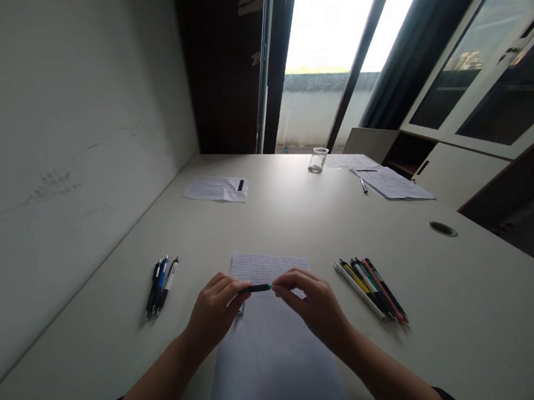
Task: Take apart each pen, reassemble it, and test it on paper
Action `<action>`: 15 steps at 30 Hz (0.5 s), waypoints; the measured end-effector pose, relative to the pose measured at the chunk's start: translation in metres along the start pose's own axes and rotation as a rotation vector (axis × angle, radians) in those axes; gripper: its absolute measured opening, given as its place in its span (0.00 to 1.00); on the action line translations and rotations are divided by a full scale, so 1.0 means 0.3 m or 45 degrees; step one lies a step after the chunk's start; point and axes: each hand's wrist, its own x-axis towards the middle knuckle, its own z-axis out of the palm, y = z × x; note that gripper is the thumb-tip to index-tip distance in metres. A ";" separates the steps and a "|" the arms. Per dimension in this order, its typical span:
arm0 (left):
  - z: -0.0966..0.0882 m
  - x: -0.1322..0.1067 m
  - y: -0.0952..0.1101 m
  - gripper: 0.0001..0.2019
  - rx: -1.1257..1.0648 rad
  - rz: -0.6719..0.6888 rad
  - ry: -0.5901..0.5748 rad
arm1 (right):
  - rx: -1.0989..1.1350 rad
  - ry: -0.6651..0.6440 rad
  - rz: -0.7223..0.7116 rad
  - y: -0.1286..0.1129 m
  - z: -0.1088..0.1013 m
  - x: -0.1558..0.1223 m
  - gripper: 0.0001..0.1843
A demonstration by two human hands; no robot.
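A dark pen (259, 288) with a green end lies level between my two hands, above a sheet of paper (275, 364). My left hand (217, 307) grips its left part between thumb and fingers. At the green end, the fingertips of my right hand (308, 294) are pinched together; whether they hold a separate small part there is hidden. A shiny pen piece (241, 309) shows just below my left fingers, over the paper. Lines of writing cover the paper's far end, while its near part looks plain.
Several pens (372, 291) lie side by side to the right, and 3 more pens (161, 286) to the left. Farther back are a creased paper (215, 189), a glass jar (317, 160), stacked papers (394, 183) and a single pen (363, 185). A round hole (442, 228) sits in the tabletop.
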 end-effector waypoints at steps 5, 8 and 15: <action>-0.003 0.004 0.005 0.10 -0.002 0.012 0.028 | -0.001 0.002 0.011 -0.011 0.014 -0.001 0.07; -0.006 0.006 0.009 0.10 -0.016 -0.021 0.067 | -0.011 -0.021 0.013 -0.007 0.018 0.001 0.06; -0.015 0.009 0.007 0.09 -0.012 -0.113 0.151 | -0.357 -0.334 -0.085 0.043 0.068 -0.004 0.07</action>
